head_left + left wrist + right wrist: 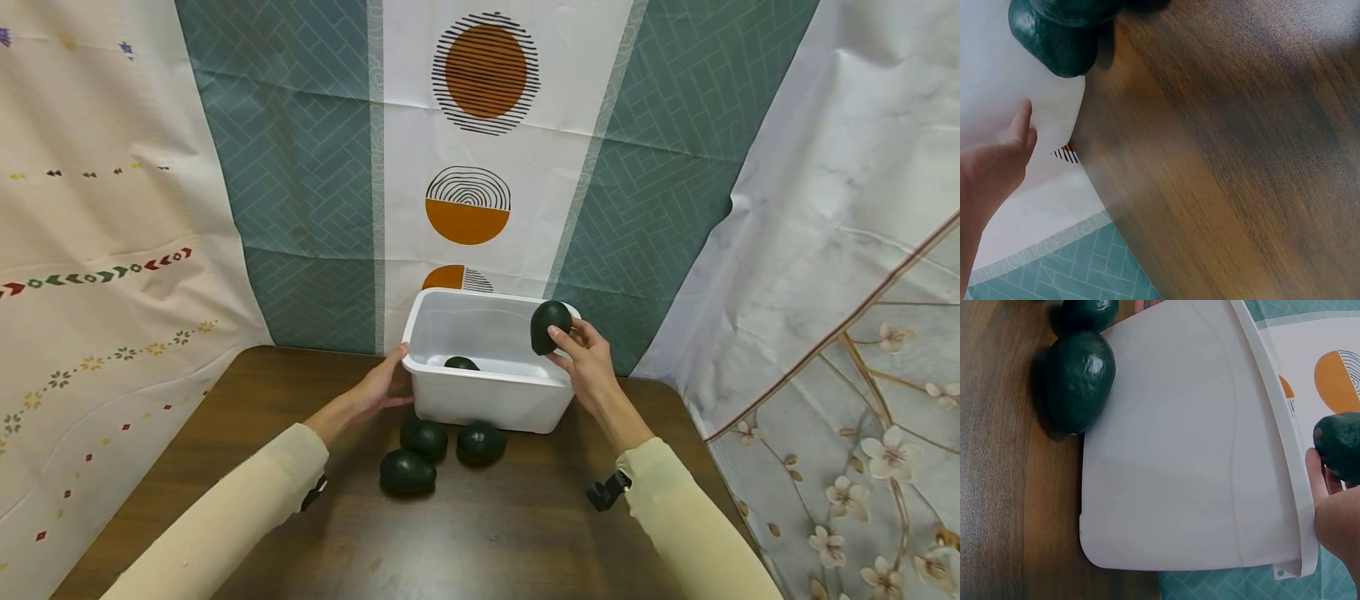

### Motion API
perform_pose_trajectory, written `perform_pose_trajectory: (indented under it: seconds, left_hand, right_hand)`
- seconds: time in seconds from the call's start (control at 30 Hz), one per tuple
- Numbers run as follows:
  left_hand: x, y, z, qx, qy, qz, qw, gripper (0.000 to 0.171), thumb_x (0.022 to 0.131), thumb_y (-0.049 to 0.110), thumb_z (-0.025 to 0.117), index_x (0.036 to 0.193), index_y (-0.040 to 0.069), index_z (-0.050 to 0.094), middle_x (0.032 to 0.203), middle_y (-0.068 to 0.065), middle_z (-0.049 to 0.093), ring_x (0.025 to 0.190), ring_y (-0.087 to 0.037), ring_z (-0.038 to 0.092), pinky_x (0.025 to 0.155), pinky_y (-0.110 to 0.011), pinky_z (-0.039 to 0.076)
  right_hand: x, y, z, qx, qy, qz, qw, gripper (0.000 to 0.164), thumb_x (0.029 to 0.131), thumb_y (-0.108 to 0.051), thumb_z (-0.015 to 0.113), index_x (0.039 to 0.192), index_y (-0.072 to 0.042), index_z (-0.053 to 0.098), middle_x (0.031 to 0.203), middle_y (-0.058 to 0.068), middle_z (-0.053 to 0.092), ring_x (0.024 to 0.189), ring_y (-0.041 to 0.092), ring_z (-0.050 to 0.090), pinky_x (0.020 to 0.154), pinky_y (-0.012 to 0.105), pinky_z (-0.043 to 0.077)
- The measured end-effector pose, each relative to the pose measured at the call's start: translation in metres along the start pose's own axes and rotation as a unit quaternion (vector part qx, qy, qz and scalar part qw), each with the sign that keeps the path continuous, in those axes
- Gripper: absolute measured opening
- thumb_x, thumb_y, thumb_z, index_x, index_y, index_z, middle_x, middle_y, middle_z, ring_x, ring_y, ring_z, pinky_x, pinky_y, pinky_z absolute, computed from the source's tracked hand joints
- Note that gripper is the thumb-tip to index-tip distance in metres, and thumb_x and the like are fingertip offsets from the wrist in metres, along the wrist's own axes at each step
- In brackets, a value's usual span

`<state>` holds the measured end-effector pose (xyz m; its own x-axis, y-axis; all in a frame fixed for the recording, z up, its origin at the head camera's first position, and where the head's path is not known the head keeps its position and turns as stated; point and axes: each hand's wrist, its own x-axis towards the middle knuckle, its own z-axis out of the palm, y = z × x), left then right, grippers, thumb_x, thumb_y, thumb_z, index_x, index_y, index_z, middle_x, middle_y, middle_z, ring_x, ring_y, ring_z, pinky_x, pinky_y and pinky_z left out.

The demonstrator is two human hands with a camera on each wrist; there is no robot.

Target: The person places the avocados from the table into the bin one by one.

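My right hand (595,367) holds a dark green avocado (550,327) upright above the right end of a white plastic bin (491,402), with the thumb across its near side. In the right wrist view this avocado (1340,447) is partly cut off at the frame edge. My left hand (378,387) rests against the bin's left end, one digit at the rim and another extended along the side. Inside the bin lies another avocado (461,363), mostly hidden by the front wall. Three more, including a left avocado (407,472), a middle avocado (424,439) and a right avocado (482,442), lie in front.
The bin stands at the back of a dark brown wooden table (480,542). Behind it hangs a patterned curtain (300,208) with teal panels and orange circles. Further cloths hang at the left and right sides. A black strap mount (607,490) sits at the right wrist.
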<state>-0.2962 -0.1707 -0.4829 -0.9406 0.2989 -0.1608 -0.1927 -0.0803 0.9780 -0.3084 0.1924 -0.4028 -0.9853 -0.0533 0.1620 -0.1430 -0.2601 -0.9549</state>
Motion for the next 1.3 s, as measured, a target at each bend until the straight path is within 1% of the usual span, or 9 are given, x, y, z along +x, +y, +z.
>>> perform_pose_trajectory:
  seconds: [0.17,0.37,0.47,0.67,0.83,1.03,1.17,1.23,1.3]
  left_hand:
    - [-0.001,0.001,0.002,0.001,0.001,0.001,1.0,0.084,0.099,0.067,0.035,0.159,0.015,0.008,0.165,-0.013,-0.002,0.146,-0.045,0.021,0.107,-0.06,0.04]
    - [0.001,0.001,0.002,-0.004,0.006,0.001,1.0,0.083,0.099,0.067,0.035,0.159,0.015,0.01,0.165,-0.014,0.0,0.146,-0.044,0.021,0.107,-0.059,0.042]
    - [0.001,0.001,0.002,-0.001,0.007,0.002,1.0,0.083,0.099,0.067,0.034,0.159,0.015,0.01,0.165,-0.015,0.0,0.146,-0.044,0.02,0.106,-0.059,0.042]
    - [0.001,0.0,0.003,0.001,0.003,0.006,1.0,0.079,0.101,0.065,0.032,0.159,0.015,0.011,0.164,-0.016,0.002,0.146,-0.045,0.02,0.106,-0.06,0.042]
    - [0.001,0.0,0.004,-0.005,0.006,0.006,1.0,0.079,0.101,0.064,0.032,0.159,0.014,0.01,0.164,-0.017,0.002,0.146,-0.046,0.018,0.107,-0.06,0.041]
    - [0.0,0.0,0.004,0.0,0.016,0.0,0.9999,0.082,0.099,0.066,0.034,0.159,0.015,0.009,0.164,-0.015,0.001,0.146,-0.046,0.017,0.105,-0.059,0.043]
    - [0.001,0.0,0.003,0.007,0.017,-0.001,0.9998,0.085,0.098,0.068,0.034,0.159,0.015,0.008,0.164,-0.015,0.0,0.147,-0.047,0.016,0.105,-0.058,0.044]
    - [0.001,0.0,0.003,0.01,0.014,0.0,0.9998,0.085,0.098,0.069,0.034,0.159,0.015,0.008,0.164,-0.015,-0.001,0.147,-0.047,0.016,0.105,-0.058,0.044]
    - [0.001,0.0,0.003,0.009,0.013,0.001,0.9999,0.086,0.098,0.069,0.034,0.159,0.015,0.008,0.164,-0.015,0.0,0.146,-0.047,0.016,0.105,-0.059,0.044]
  right_hand:
    - [0.0,-0.001,0.0,0.012,-0.002,0.0,1.0,0.055,0.089,-0.015,0.075,0.136,-0.001,0.049,0.118,0.013,0.055,0.106,0.028,0.065,0.095,0.045,0.055]
    - [-0.001,-0.001,-0.001,0.024,-0.014,-0.011,1.0,0.052,0.093,-0.011,0.07,0.136,0.004,0.045,0.122,0.015,0.058,0.115,0.037,0.062,0.098,0.047,0.052]
    - [-0.001,-0.001,-0.001,0.022,-0.015,-0.015,1.0,0.048,0.094,-0.01,0.069,0.134,0.003,0.046,0.122,0.015,0.058,0.116,0.038,0.061,0.098,0.047,0.053]
    - [-0.003,-0.001,-0.001,0.02,-0.014,-0.022,0.999,0.054,0.092,-0.009,0.071,0.135,0.01,0.044,0.118,0.014,0.06,0.112,0.036,0.064,0.097,0.049,0.053]
    - [-0.006,-0.002,0.001,0.013,-0.026,-0.032,0.999,0.049,0.092,-0.01,0.071,0.131,0.009,0.048,0.118,0.015,0.061,0.109,0.033,0.066,0.097,0.05,0.052]
    - [-0.012,-0.004,0.005,-0.006,-0.053,-0.04,0.998,0.047,0.094,-0.01,0.069,0.131,0.009,0.048,0.122,0.02,0.059,0.108,0.03,0.066,0.094,0.047,0.054]
    - [-0.015,-0.004,0.007,-0.012,-0.068,-0.044,0.997,0.037,0.095,-0.007,0.067,0.127,0.004,0.053,0.126,0.026,0.058,0.109,0.033,0.065,0.095,0.047,0.054]
    - [-0.017,-0.004,0.009,-0.018,-0.075,-0.045,0.996,0.035,0.095,-0.007,0.067,0.126,0.002,0.055,0.125,0.026,0.058,0.11,0.033,0.065,0.095,0.047,0.054]
    - [-0.018,-0.003,0.011,-0.023,-0.082,-0.046,0.995,0.035,0.094,-0.008,0.068,0.126,0.001,0.055,0.126,0.027,0.057,0.113,0.038,0.062,0.095,0.046,0.054]
